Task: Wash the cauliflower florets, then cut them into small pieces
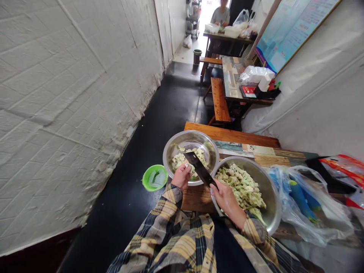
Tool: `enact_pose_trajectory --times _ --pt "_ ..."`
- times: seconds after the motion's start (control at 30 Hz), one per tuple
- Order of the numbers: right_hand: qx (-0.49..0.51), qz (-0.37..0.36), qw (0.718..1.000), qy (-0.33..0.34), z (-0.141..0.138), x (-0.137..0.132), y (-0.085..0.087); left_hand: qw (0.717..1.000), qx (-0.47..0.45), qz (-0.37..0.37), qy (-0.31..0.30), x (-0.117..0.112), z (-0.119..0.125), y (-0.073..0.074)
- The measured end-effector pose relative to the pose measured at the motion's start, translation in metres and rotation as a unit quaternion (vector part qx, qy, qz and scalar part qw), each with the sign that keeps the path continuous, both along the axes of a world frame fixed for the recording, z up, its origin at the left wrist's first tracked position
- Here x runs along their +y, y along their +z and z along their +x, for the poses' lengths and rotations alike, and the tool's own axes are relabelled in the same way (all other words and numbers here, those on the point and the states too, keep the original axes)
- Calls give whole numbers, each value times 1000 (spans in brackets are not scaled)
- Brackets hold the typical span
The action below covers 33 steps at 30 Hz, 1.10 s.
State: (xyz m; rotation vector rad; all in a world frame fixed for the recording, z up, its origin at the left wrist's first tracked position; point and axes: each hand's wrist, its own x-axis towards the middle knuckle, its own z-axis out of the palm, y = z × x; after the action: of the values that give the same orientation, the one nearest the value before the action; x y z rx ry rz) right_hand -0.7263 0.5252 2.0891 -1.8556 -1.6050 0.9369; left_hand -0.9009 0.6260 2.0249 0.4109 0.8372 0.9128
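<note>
Head view, knife [200, 169] over left bowl's rim [196, 131], open floor [121, 197] leftward

Left of the bag [327, 218], a bowl [265, 180] holds cauliflower [241, 187].

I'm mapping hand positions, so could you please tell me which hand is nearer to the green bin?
Left. The left hand is just right of the green bin, by the left bowl; the right hand, on the knife, is farther right.
</note>
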Motion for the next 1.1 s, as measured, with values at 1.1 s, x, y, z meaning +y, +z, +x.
enact_pose_trajectory --times 1.1 --pt "134 -53 893 -426 124 -105 -22 778 334 375 -378 -37 115 -47"
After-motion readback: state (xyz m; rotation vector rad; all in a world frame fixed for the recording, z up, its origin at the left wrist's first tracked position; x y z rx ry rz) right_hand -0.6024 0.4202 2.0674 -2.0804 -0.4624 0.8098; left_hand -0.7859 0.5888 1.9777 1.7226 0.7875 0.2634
